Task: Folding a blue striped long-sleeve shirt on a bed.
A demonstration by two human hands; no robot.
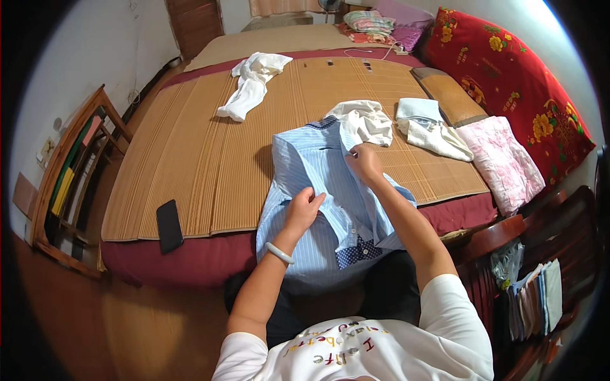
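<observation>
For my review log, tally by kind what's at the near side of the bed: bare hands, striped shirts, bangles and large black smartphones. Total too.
Bare hands: 2 (left hand, right hand)
Blue striped shirt: 1
Pale bangle: 1
Black smartphone: 1
Total: 5

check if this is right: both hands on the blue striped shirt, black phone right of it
The side is wrong: the head view shows the black phone to the left of the blue striped shirt. The left hand and right hand are both on it.
</observation>
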